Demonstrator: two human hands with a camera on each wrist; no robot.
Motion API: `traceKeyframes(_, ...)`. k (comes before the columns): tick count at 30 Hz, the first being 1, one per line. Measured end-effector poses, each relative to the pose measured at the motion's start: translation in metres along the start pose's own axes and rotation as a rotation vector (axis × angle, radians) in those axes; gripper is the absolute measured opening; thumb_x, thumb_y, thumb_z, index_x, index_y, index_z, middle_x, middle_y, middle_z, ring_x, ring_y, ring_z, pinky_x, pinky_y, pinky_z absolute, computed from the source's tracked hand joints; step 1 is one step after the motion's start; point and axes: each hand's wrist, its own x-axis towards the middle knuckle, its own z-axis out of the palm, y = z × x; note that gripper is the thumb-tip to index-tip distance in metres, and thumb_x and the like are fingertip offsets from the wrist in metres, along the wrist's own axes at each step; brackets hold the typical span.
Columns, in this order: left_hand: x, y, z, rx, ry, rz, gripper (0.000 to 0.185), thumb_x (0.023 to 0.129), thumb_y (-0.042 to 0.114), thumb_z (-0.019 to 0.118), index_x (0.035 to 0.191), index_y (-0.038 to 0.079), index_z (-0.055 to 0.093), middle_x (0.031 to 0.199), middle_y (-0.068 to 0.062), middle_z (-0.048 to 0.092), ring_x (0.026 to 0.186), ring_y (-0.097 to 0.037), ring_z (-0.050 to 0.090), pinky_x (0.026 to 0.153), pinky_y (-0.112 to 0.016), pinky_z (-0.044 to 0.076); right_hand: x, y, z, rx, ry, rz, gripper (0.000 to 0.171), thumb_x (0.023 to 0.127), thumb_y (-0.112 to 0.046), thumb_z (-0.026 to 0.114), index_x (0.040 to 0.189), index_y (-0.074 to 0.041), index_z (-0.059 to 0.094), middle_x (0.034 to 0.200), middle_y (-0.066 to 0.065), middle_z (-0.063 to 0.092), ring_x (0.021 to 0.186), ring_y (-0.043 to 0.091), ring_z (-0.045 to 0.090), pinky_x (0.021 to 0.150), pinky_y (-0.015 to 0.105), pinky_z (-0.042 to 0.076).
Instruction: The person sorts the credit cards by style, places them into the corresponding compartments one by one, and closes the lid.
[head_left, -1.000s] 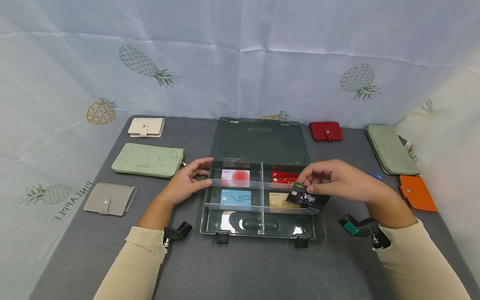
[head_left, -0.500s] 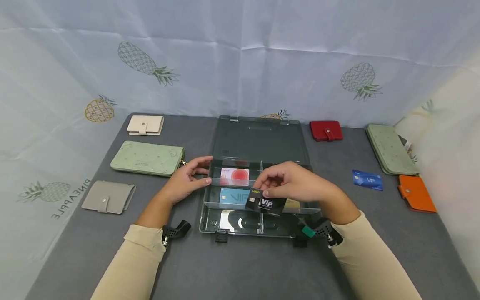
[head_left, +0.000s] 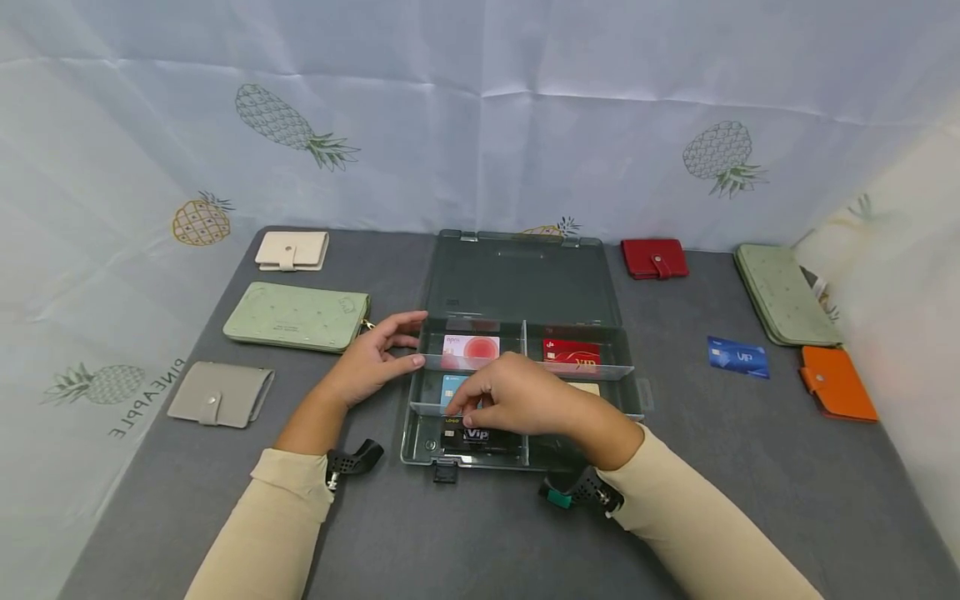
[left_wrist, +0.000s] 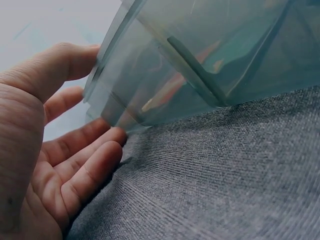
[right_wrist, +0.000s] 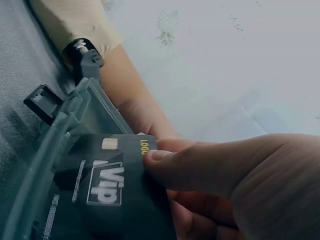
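The right hand point(head_left: 517, 400) pinches a black plastic VIP card point(head_left: 474, 435) and lowers it into the front left slot of the clear grey plastic box point(head_left: 525, 287). The left hand point(head_left: 372, 360), fingers relaxed, steadies the box's side. Next, I think: lay it flat and let go.

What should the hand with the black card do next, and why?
Probably let go of the black VIP card and lift away. The right hand pinches it low in the box's near-left compartment, so it seems placed already, while the left hand steadies the box's side.
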Motion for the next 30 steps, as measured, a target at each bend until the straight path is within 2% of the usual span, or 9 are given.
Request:
traceKeyframes(10, 0.0, 0.001, 0.0, 0.007, -0.009, -0.001, 0.066, 0.1, 0.01, 0.076, 0.16, 0.011, 0.049, 0.153, -0.019, 0.054, 0.129, -0.036, 0.06, 0.085, -0.027, 0.053, 0.002, -0.004, 0.016, -0.187, -0.008, -0.084, 0.018, 0.095, -0.013, 0.082, 0.111, -0.021, 0.085, 0.09, -0.016, 0.077, 0.079, -0.009, 0.063, 0.075, 0.02, 0.052)
traceKeyframes(17, -0.001, 0.001, 0.0, 0.008, -0.01, -0.002, 0.066, 0.1, 0.01, 0.076, 0.16, 0.011, 0.048, 0.154, -0.019, 0.053, 0.129, -0.037, 0.061, 0.084, -0.027, 0.053, 0.003, -0.007, 0.022, -0.33, -0.025, -0.092, 0.019, 0.095, -0.017, 0.082, 0.111, -0.026, 0.085, 0.087, -0.02, 0.073, 0.073, -0.009, 0.058, 0.068, 0.021, 0.048)
traceKeyframes(21, -0.001, 0.0, 0.0, 0.003, -0.012, 0.004, 0.066, 0.1, 0.01, 0.076, 0.16, 0.01, 0.048, 0.154, -0.019, 0.053, 0.129, -0.037, 0.061, 0.084, -0.027, 0.053, 0.001, -0.004, 0.019, -0.267, -0.032, -0.091, 0.023, 0.093, -0.018, 0.085, 0.116, -0.023, 0.084, 0.092, -0.019, 0.076, 0.073, -0.011, 0.058, 0.07, 0.019, 0.049)
traceKeyframes(25, -0.001, 0.0, 0.0, 0.001, -0.011, 0.003, 0.066, 0.1, 0.009, 0.076, 0.16, 0.011, 0.048, 0.153, -0.019, 0.054, 0.128, -0.037, 0.061, 0.084, -0.027, 0.053, -0.006, 0.0, 0.016, -0.162, -0.011, -0.131, 0.031, 0.092, -0.017, 0.086, 0.122, -0.017, 0.082, 0.103, -0.013, 0.079, 0.083, -0.011, 0.066, 0.077, 0.019, 0.052)
traceKeyframes(30, -0.001, 0.001, 0.0, 0.008, -0.007, -0.008, 0.066, 0.1, 0.01, 0.076, 0.16, 0.012, 0.048, 0.154, -0.018, 0.053, 0.129, -0.036, 0.06, 0.085, -0.027, 0.053, -0.019, 0.004, 0.012, -0.066, 0.036, -0.135, 0.032, 0.093, -0.018, 0.087, 0.124, -0.015, 0.081, 0.109, -0.007, 0.078, 0.094, 0.002, 0.069, 0.074, 0.021, 0.054)
